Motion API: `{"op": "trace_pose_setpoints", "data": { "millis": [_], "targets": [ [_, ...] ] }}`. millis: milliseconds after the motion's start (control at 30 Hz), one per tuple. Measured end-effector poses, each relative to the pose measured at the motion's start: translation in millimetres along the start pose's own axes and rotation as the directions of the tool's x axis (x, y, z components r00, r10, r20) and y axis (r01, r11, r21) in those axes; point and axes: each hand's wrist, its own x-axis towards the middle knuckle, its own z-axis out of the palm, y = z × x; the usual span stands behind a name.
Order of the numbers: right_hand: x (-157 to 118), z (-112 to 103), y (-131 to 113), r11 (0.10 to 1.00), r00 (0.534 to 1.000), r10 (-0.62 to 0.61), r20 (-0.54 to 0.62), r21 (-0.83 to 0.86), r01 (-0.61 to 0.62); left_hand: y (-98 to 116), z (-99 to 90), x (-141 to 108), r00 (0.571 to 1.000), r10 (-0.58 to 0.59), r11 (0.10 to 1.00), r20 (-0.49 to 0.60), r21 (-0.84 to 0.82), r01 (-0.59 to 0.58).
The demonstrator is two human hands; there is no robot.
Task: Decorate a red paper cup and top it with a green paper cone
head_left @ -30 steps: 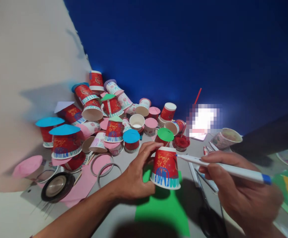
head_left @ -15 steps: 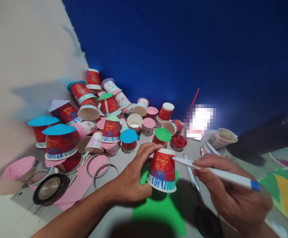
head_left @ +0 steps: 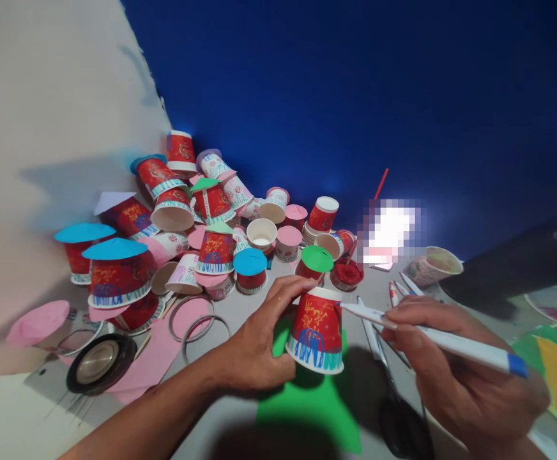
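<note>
The left hand [head_left: 257, 345] grips an inverted red cup [head_left: 317, 326] above a green sheet [head_left: 307, 412]; the right hand [head_left: 470, 377] pinches a white marker [head_left: 465, 347], its tip at the cup's upper side.

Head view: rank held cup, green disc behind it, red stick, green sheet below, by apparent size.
1. Green sheet
2. Held cup
3. Green disc
4. Red stick
Held cup is nearer than green disc.
</note>
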Motion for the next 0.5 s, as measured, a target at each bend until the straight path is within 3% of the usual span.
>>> {"op": "trace_pose_setpoints", "data": {
  "millis": [233,500],
  "targets": [
    [4.3,0.5,2.6,0.994,0.993,-0.112,-0.036,-0.004,0.112,-0.8,-0.6,0.3,0.999,0.033,0.997,0.0,0.068,-0.033],
    [2.4,-0.9,3.9,0.989,0.993,-0.112,-0.032,0.091,0.114,-1.8,0.8,1.9,0.999,0.049,0.996,-0.001,0.075,-0.049]
  ]
}}
